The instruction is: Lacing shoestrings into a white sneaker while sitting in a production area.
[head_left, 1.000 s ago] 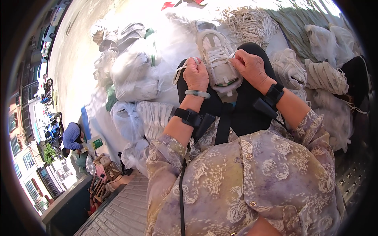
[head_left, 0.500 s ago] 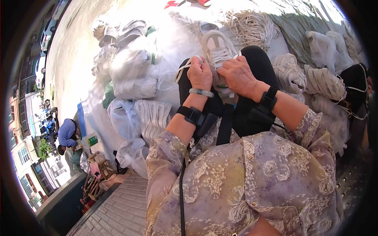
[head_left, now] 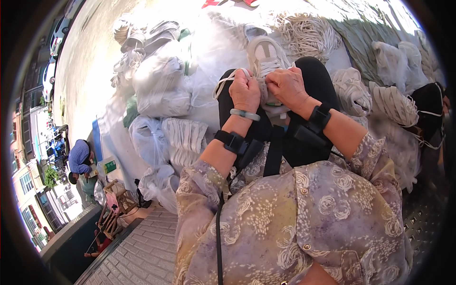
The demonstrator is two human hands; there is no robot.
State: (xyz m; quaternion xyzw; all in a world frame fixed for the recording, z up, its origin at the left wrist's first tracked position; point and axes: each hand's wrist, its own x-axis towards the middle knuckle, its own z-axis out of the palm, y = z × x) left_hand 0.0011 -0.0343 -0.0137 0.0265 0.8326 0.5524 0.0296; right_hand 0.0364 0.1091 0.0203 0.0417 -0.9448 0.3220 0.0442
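Fingers [head_left: 242, 79] of the left hand [head_left: 245, 95] grip a looped white lace [head_left: 222, 84]. The right hand [head_left: 288, 89], its fingers closed on something hidden, has moved inward over the pale mesh sneaker [head_left: 262, 51], set between black-trousered knees [head_left: 317, 78], so both meet at the lacing.

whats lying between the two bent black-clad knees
In the head view, an off-white lace-up sneaker with a mesh toe lies between them, partly covered by the person's bare right hand.
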